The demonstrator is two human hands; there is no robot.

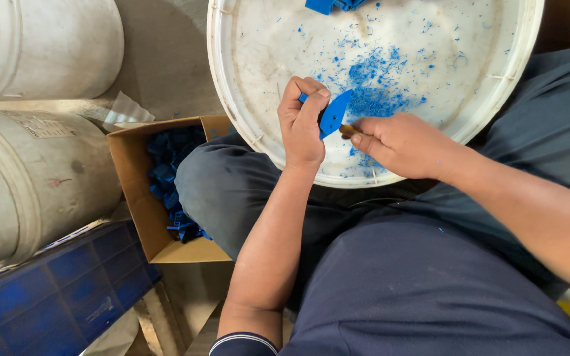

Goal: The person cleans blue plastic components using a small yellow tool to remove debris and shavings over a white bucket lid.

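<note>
The floor was bare concrete, crowded with drums and boxes, and the person sat low over it with a broad white tub lid (245,125) resting across dark-trousered knees; everything here is placed against that lid. Nearest, at its near rim, the left hand (301,125) was closed around a small blue plastic part (333,113), thumb and fingers pinching it so that its pointed end stood up over the lid; just to the right of it the right hand (400,145) was wrapped tight on a brown-handled tool (347,129), only a stub of the handle showing, its working end hidden behind the part, so I could not tell whether it was a blade; tool and part met there. The step in hand looked like trimming the part's edge, judging by the blue shavings (380,86) scattered over the middle of the lid beyond the hands; the next stroke would call for a steady pinch and a cut directed away from the left thumb. Left of the lid and below its rim stood an open cardboard box (133,191) holding a heap of blue parts (169,165); further left lay two pale drums (28,178) and a blue crate (54,290); at the lid's far rim more blue pieces (328,5) showed at the frame's edge.
</note>
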